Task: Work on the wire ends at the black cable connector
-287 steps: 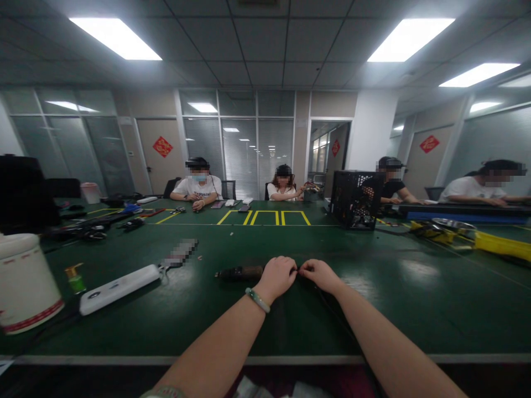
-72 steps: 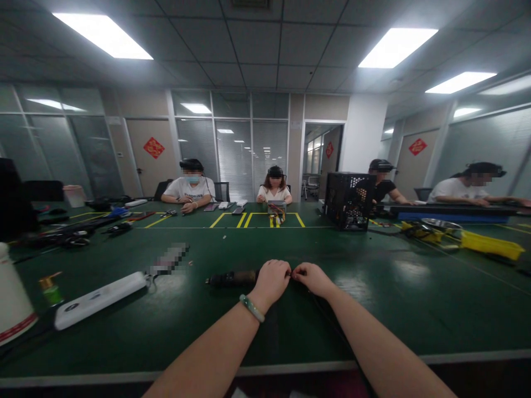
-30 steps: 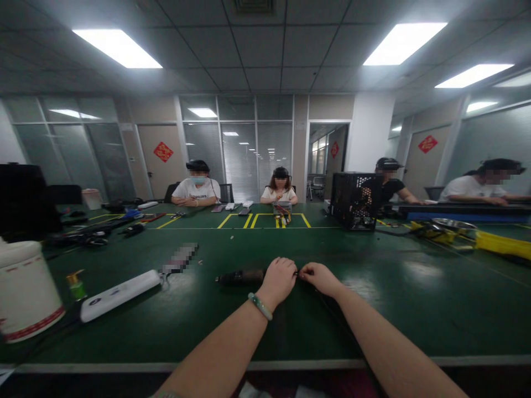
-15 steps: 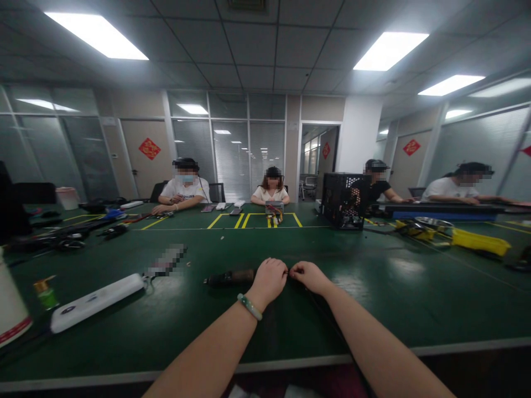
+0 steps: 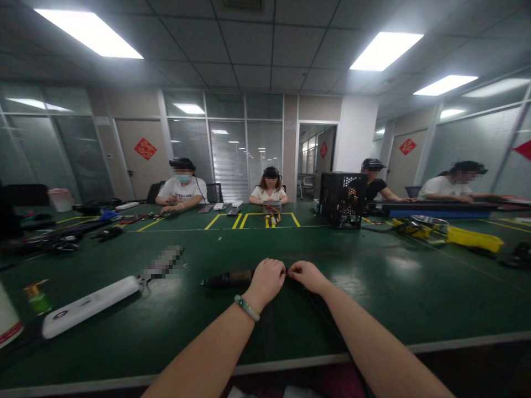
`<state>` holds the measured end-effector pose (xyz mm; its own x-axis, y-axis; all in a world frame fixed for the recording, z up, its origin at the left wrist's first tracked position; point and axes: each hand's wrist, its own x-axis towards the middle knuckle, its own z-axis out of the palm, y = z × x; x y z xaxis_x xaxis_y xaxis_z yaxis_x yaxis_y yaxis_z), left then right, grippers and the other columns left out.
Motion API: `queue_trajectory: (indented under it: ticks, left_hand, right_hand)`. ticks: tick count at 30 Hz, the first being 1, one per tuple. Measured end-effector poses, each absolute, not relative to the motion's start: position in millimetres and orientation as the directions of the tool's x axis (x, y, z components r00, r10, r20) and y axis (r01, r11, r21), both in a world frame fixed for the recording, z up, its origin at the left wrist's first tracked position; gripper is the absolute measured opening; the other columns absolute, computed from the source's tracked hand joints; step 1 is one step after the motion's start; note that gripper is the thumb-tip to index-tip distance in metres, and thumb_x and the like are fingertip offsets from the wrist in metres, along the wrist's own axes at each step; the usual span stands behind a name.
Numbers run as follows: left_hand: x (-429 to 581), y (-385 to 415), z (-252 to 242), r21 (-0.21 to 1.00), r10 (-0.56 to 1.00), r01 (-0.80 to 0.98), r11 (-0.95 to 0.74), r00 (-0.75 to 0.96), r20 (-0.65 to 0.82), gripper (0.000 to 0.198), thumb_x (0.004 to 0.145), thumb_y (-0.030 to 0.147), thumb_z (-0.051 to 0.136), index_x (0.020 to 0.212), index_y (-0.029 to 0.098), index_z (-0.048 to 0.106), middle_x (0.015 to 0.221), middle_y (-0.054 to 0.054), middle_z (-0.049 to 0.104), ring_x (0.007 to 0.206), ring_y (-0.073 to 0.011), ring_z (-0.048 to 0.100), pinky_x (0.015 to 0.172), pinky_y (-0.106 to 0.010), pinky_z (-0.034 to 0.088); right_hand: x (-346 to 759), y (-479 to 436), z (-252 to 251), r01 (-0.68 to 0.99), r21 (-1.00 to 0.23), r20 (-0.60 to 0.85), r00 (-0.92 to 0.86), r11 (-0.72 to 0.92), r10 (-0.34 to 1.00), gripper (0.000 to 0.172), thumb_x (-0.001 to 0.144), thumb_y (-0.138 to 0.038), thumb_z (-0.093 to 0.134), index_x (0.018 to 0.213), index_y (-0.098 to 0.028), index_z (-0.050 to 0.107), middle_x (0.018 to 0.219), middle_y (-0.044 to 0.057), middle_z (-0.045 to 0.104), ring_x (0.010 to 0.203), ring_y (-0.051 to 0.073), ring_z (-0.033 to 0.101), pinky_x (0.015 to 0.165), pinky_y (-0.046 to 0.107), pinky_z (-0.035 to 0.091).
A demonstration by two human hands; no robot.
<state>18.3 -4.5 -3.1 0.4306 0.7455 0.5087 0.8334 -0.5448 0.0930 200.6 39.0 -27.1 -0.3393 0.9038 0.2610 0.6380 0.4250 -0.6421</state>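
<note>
A dark electric screwdriver (image 5: 230, 278) with a brownish grip lies lengthwise above the green table, its narrow tip pointing left. My left hand (image 5: 269, 279), with a green bangle at the wrist, is closed around its rear end. Just to the right, my right hand (image 5: 307, 276) has its fingers pinched at that end, on a thin black cable (image 5: 321, 309). The cable runs from there down past my right forearm and over the table's front edge. The exact joint between cable and screwdriver is mostly hidden by my fingertips.
On the left lie a white power strip (image 5: 91, 307), a phone-like slab (image 5: 164, 262), a small green bottle (image 5: 38, 298) and a white tub (image 5: 7, 315). A black computer case (image 5: 342, 200) and yellow bins (image 5: 475, 239) stand farther right. Several people sit across the table.
The view has shifted very slightly. Both hands keep the same hold, with only tiny finger movement at the screwdriver's cable end.
</note>
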Motion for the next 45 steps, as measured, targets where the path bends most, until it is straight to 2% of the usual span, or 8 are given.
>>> queue_trajectory:
  ticks: [11, 18, 24, 35, 42, 45]
  left_hand:
    - [18.4, -5.9, -1.2, 0.103, 0.742, 0.816, -0.569, 0.456, 0.492, 0.016, 0.088, 0.024, 0.046, 0.091, 0.018, 0.061, 0.093, -0.005, 0.063, 0.093, -0.0182, 0.055, 0.098, -0.037, 0.034]
    - [17.9, -5.8, -0.4, 0.095, 0.765, 0.831, -0.547, 0.451, 0.46, 0.011, 0.085, 0.023, 0.052, 0.091, 0.019, 0.059, 0.094, -0.004, 0.062, 0.094, -0.0187, 0.055, 0.092, -0.036, 0.037]
    - [17.4, -4.6, -0.8, 0.104, 0.759, 0.825, -0.555, 0.451, 0.47, 0.009, 0.084, 0.023, 0.053, 0.09, 0.019, 0.059, 0.093, -0.004, 0.062, 0.092, -0.0184, 0.054, 0.09, -0.034, 0.038]
    - [17.1, -2.7, -4.7, 0.113, 0.75, 0.823, -0.556, 0.439, 0.495, 0.01, 0.084, 0.024, 0.054, 0.093, 0.02, 0.058, 0.094, -0.003, 0.061, 0.093, -0.0185, 0.054, 0.088, -0.034, 0.038]
    - [17.1, -5.0, -0.2, 0.094, 0.773, 0.837, -0.539, 0.447, 0.451, 0.01, 0.085, 0.023, 0.051, 0.091, 0.019, 0.059, 0.095, -0.005, 0.061, 0.095, -0.0187, 0.054, 0.092, -0.035, 0.037]
    - [17.2, -6.1, 0.6, 0.102, 0.766, 0.832, -0.546, 0.446, 0.462, 0.013, 0.087, 0.025, 0.049, 0.091, 0.018, 0.059, 0.095, -0.005, 0.062, 0.094, -0.0192, 0.055, 0.092, -0.036, 0.037]
  right_hand:
    - [201.1, 41.0, -28.6, 0.642, -0.663, 0.219, -0.327, 0.386, 0.919, 0.016, 0.078, -0.03, 0.061, 0.083, -0.018, 0.071, 0.078, 0.002, 0.068, 0.067, 0.014, 0.059, 0.062, 0.023, 0.046]
    - [200.6, 40.3, -27.9, 0.638, -0.664, 0.211, -0.339, 0.389, 0.917, 0.016, 0.078, -0.028, 0.06, 0.084, -0.018, 0.071, 0.083, 0.003, 0.069, 0.074, 0.015, 0.061, 0.069, 0.025, 0.046]
    - [199.9, 38.4, -27.0, 0.624, -0.648, 0.265, -0.352, 0.436, 0.898, 0.014, 0.078, -0.026, 0.06, 0.083, -0.019, 0.071, 0.083, 0.002, 0.068, 0.076, 0.015, 0.06, 0.07, 0.025, 0.045]
    - [200.1, 39.5, -28.0, 0.636, -0.665, 0.219, -0.335, 0.391, 0.917, 0.015, 0.079, -0.027, 0.059, 0.083, -0.018, 0.071, 0.078, 0.002, 0.067, 0.066, 0.013, 0.059, 0.06, 0.022, 0.046]
    - [199.2, 36.9, -24.3, 0.648, -0.636, 0.246, -0.344, 0.419, 0.906, 0.014, 0.077, -0.026, 0.061, 0.083, -0.019, 0.072, 0.084, 0.003, 0.069, 0.076, 0.015, 0.061, 0.072, 0.025, 0.047]
    - [199.3, 36.5, -23.7, 0.648, -0.646, 0.228, -0.34, 0.403, 0.912, 0.016, 0.078, -0.028, 0.06, 0.084, -0.018, 0.072, 0.085, 0.003, 0.069, 0.075, 0.016, 0.061, 0.071, 0.025, 0.046]
